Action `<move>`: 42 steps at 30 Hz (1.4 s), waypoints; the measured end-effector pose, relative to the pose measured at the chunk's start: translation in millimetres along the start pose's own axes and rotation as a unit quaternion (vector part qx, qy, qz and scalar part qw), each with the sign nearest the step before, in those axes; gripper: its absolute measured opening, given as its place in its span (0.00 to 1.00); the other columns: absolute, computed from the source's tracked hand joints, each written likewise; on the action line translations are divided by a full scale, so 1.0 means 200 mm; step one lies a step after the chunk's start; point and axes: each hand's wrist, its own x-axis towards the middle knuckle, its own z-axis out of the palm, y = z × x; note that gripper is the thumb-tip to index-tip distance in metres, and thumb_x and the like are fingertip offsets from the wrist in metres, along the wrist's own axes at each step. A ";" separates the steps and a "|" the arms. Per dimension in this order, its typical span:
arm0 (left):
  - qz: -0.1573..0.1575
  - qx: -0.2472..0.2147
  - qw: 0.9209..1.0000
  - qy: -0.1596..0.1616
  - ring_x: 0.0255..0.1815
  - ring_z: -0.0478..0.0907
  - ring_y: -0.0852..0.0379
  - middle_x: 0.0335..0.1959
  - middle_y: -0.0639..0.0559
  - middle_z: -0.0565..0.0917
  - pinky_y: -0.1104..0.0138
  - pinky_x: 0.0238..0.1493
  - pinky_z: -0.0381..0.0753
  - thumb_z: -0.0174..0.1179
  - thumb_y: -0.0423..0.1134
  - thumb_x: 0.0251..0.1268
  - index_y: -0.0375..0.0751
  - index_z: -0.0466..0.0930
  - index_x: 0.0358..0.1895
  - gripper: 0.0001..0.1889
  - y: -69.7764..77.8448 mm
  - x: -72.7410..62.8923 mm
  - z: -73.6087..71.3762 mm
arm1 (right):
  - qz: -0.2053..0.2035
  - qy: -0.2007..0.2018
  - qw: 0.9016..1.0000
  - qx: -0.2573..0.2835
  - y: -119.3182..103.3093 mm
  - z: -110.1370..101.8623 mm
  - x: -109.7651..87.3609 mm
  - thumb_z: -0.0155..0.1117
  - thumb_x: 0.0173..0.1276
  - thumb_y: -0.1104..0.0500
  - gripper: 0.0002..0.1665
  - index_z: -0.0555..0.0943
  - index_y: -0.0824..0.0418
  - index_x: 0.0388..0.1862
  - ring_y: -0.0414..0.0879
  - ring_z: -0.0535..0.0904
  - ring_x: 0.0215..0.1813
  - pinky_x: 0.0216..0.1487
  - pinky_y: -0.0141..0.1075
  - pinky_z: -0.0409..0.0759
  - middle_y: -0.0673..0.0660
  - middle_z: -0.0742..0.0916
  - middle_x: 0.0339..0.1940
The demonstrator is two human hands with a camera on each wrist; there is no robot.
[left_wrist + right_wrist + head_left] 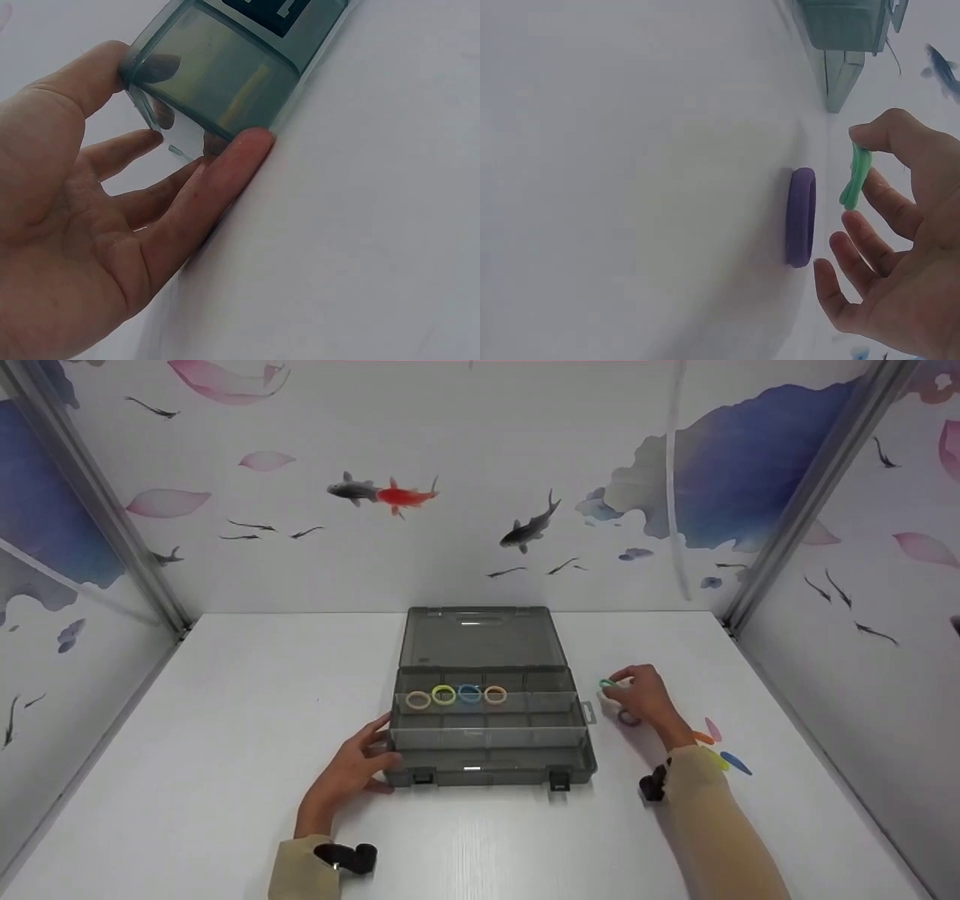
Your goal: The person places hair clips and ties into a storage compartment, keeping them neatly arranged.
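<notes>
The box (pixel 487 777) is showing smoky grey. Two peach rings (pixel 418 709), a yellow-green ring (pixel 444 703), a blue ring (pixel 469 703), a green ring (pixel 857 178) and a purple ring (pixel 799 217) are giving colour. The white walls (pixel 465 427) are carrying patterns: grey and red fish (pixel 528 528), pink petals (pixel 168 502), blue patches (pixel 750 465).

One case (pixel 401 778). Six rings (pixel 433 695): four inside case, two right of it. Slender coloured pieces (pixel 736 763) farther right of case: probably four, some partly hidden. One left hand (pixel 349 769) left of case, one right hand (pixel 646 697) right.
</notes>
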 end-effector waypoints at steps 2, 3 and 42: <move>0.001 0.002 1.000 0.000 0.69 0.71 0.36 0.78 0.34 0.60 0.54 0.39 0.89 0.60 0.35 0.68 0.52 0.52 0.81 0.41 0.00 0.00 0.00 | -0.026 0.012 1.000 0.003 -0.02 0.00 0.00 0.66 0.69 0.56 0.21 0.81 0.73 0.52 0.69 0.69 0.67 0.64 0.58 0.74 0.75 0.71 0.67; 0.001 0.003 1.000 -0.001 0.69 0.71 0.37 0.78 0.35 0.60 0.55 0.39 0.89 0.60 0.35 0.68 0.52 0.52 0.81 0.41 0.00 0.00 0.00 | -0.042 0.020 0.999 0.003 -0.04 0.00 0.00 0.66 0.68 0.57 0.20 0.82 0.73 0.50 0.69 0.68 0.67 0.65 0.59 0.73 0.75 0.71 0.66; 0.000 0.004 1.000 0.009 0.71 0.69 0.32 0.77 0.35 0.61 0.54 0.38 0.90 0.60 0.34 0.68 0.49 0.53 0.81 0.40 -0.01 0.01 0.01 | -0.174 -0.081 0.980 -0.055 -0.64 0.18 0.09 0.70 0.66 0.56 0.17 0.86 0.68 0.46 0.68 0.67 0.73 0.72 0.61 0.69 0.73 0.76 0.66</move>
